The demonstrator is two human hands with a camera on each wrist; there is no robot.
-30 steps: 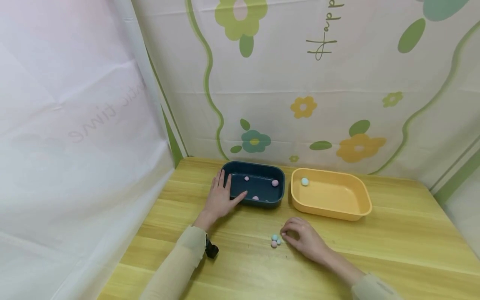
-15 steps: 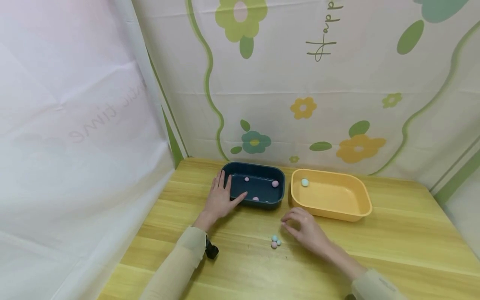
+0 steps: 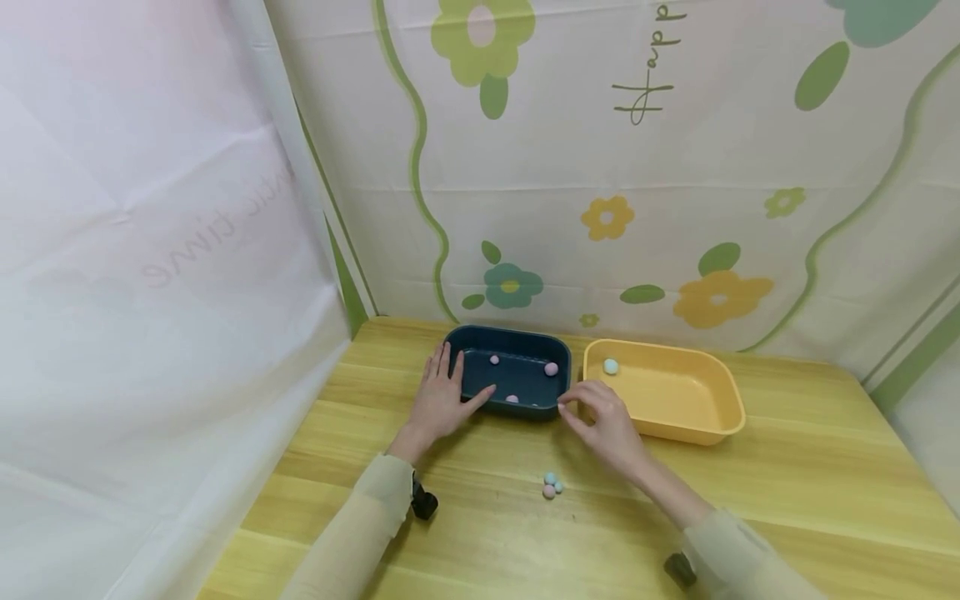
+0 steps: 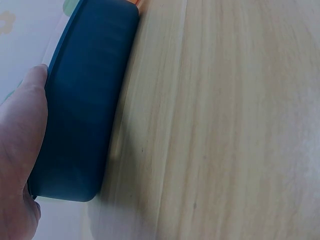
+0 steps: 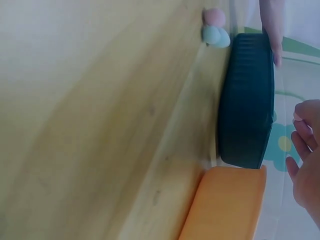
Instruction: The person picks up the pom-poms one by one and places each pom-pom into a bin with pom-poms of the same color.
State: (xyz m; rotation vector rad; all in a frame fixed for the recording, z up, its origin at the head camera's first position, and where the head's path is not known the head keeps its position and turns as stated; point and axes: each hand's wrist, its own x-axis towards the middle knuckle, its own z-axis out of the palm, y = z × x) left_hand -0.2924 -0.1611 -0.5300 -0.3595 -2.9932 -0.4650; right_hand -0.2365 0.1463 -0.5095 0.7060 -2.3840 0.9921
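My left hand [image 3: 438,402] rests with spread, straight fingers on the left end of a dark blue tray [image 3: 510,411]. In the left wrist view the thumb [image 4: 35,80] lies along that tray's rim. Several pink balls, one of them a larger pink ball [image 3: 551,369], lie inside it. My right hand [image 3: 611,425] pinches a small pink ball [image 5: 297,116] between thumb and forefinger, near the blue tray's front right corner. Below on the table sit a pink ball [image 3: 549,492] and two light blue balls [image 5: 215,36], close together.
A yellow tray [image 3: 675,432] stands right of the blue one, with a pale green-blue ball [image 3: 611,367] in its back left corner. A white flowered curtain [image 3: 555,192] hangs behind the wooden table [image 3: 480,533], and white cloth [image 3: 187,350] hangs at the left.
My right hand has lifted away from the small group of balls and moved forward to the gap between the trays, still pinching the small pink ball. My left hand has stayed in place.
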